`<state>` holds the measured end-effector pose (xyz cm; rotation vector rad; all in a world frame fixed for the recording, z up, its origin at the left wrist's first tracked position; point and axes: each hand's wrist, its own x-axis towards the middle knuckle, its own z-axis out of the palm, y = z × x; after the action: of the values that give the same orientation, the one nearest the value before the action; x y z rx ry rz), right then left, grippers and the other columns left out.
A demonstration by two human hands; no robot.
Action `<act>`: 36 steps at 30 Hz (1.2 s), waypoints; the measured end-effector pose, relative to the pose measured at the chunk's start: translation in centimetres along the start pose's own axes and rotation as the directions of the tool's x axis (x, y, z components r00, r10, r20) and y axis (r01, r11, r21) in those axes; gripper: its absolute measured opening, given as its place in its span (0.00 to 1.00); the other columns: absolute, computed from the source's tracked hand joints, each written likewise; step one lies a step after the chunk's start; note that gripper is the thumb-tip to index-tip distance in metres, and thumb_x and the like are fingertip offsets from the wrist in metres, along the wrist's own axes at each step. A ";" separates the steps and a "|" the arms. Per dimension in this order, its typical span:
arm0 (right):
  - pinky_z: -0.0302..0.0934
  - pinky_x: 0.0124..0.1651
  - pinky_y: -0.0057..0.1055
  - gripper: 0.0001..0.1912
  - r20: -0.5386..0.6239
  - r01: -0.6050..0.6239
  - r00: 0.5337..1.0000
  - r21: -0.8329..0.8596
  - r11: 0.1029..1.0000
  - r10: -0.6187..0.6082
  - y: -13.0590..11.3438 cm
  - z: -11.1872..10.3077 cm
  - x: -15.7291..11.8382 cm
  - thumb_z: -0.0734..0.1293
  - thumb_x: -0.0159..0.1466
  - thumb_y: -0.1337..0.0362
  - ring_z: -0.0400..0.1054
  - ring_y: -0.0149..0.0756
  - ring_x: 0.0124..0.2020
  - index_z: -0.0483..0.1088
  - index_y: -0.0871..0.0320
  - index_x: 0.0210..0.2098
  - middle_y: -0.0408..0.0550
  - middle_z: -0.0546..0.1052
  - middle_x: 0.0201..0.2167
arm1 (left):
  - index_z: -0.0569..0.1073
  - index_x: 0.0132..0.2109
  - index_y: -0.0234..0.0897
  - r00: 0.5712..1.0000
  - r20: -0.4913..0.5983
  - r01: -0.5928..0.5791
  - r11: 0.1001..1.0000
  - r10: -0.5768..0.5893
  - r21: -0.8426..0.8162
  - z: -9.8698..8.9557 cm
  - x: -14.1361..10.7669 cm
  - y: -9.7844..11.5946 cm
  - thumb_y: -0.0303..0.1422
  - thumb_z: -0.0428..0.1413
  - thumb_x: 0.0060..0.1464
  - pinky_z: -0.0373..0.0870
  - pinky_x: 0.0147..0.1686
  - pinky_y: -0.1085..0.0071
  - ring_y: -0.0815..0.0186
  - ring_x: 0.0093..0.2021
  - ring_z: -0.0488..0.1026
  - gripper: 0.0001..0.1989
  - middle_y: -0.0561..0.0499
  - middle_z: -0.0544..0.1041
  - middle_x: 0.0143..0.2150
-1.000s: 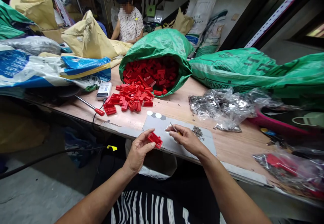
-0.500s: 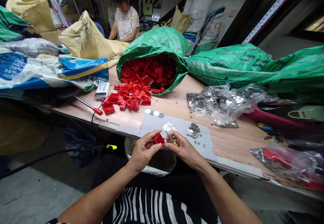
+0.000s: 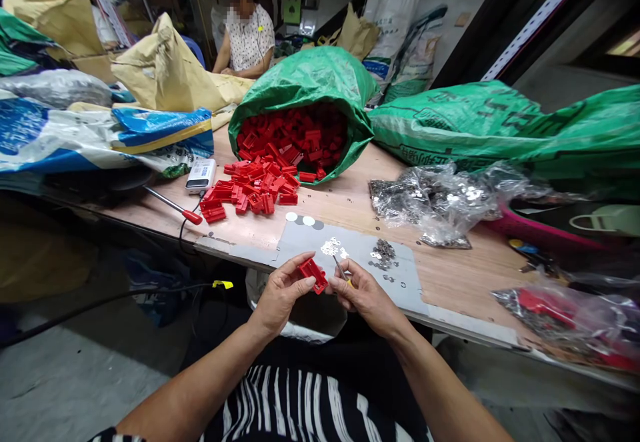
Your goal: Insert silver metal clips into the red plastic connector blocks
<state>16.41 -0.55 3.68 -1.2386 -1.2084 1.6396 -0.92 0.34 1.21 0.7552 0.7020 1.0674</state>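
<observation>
Between the thumb and fingers of my left hand (image 3: 284,293) is a small red plastic housing (image 3: 313,276), its hollow side facing me. My right hand (image 3: 364,293) is closed around a screwdriver with a yellow handle (image 3: 351,283) and a thin metal shaft (image 3: 339,267) pointing up and away. The right fingertips are close to the housing's right end; whether they touch it I cannot tell. Just beyond my hands, a grey mat (image 3: 359,234) bears a small pile of shiny flat metal pieces (image 3: 331,247) and a darker pile of small metal parts (image 3: 384,255).
Loose red housings (image 3: 255,188) spill from a green sack (image 3: 313,72). A red-handled tool (image 3: 192,217) and a white box-shaped device (image 3: 201,175) lie to the left. Clear bags of metal parts (image 3: 437,202) are at right. Across the table sits another person (image 3: 249,39).
The red housing has turned so its hollow inside shows more. My right hand has shifted slightly right, and the screwdriver's shaft now points more steeply away from me.
</observation>
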 end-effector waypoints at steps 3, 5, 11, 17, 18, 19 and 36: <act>0.40 0.20 0.22 0.20 0.004 0.016 1.000 -0.011 1.000 -0.016 -0.1 0.0 -0.2 0.68 0.58 0.50 0.50 0.20 0.16 0.55 0.56 0.32 0.37 0.70 0.23 | 0.72 0.54 0.37 0.999 0.007 0.037 0.997 -0.037 -0.062 0.2 -0.1 0.1 0.30 0.62 0.47 0.67 0.48 0.67 0.64 0.44 0.74 0.24 0.46 0.79 0.43; 0.42 0.20 0.23 0.19 -0.001 0.033 0.999 -0.048 0.998 -0.033 -0.1 0.0 -0.2 0.66 0.59 0.50 0.51 0.21 0.16 0.56 0.56 0.32 0.38 0.70 0.25 | 0.71 0.53 0.38 1.000 0.014 0.022 0.999 -0.022 -0.037 0.0 0.0 0.1 0.30 0.62 0.47 0.67 0.48 0.67 0.64 0.44 0.74 0.24 0.46 0.79 0.43; 0.58 0.32 0.29 0.12 -0.071 0.164 0.968 -0.542 0.824 -0.239 0.5 -0.7 0.1 0.59 0.66 0.54 0.63 0.31 0.28 0.67 0.56 0.37 0.43 0.69 0.29 | 0.72 0.47 0.40 0.973 0.059 -0.226 0.867 0.224 0.445 -1.6 1.1 0.9 0.29 0.62 0.47 0.69 0.45 0.69 0.65 0.41 0.74 0.18 0.49 0.76 0.44; 0.60 0.42 0.32 0.11 -0.059 0.174 0.937 -0.775 0.608 -0.343 0.7 -0.3 0.5 0.62 0.64 0.63 0.69 0.36 0.37 0.70 0.54 0.45 0.47 0.75 0.37 | 0.74 0.48 0.43 0.938 0.166 -0.312 0.534 0.304 0.786 -3.0 2.5 1.4 0.27 0.60 0.48 0.68 0.45 0.68 0.64 0.40 0.74 0.18 0.52 0.78 0.41; 0.60 0.41 0.32 0.10 -0.057 0.165 0.939 -0.789 0.592 -0.338 0.7 -0.1 0.6 0.62 0.64 0.62 0.69 0.36 0.36 0.70 0.54 0.44 0.46 0.76 0.35 | 0.74 0.49 0.43 0.934 0.190 -0.327 0.512 0.302 0.794 -3.2 2.7 1.3 0.27 0.60 0.48 0.68 0.47 0.68 0.63 0.43 0.74 0.19 0.51 0.78 0.43; 0.60 0.40 0.32 0.09 -0.053 0.161 0.940 -0.802 0.575 -0.338 0.7 0.0 0.8 0.62 0.64 0.62 0.70 0.36 0.35 0.70 0.54 0.43 0.45 0.76 0.34 | 0.74 0.50 0.43 0.929 0.214 -0.344 0.494 0.301 0.798 -3.3 2.8 1.3 0.26 0.60 0.48 0.67 0.48 0.67 0.62 0.45 0.74 0.20 0.50 0.78 0.46; 0.61 0.40 0.31 0.08 0.023 0.202 0.920 -0.885 0.420 -0.392 1.6 0.7 1.7 0.61 0.63 0.68 0.69 0.35 0.37 0.70 0.54 0.39 0.47 0.75 0.36 | 0.77 0.47 0.45 0.932 0.238 -0.352 0.528 0.272 0.773 -3.6 3.7 1.6 0.27 0.62 0.43 0.68 0.50 0.65 0.60 0.46 0.75 0.21 0.51 0.80 0.45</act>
<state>15.28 0.43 1.70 -1.5715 -2.1281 0.5113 -3.45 4.95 0.02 1.7877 1.0170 0.9962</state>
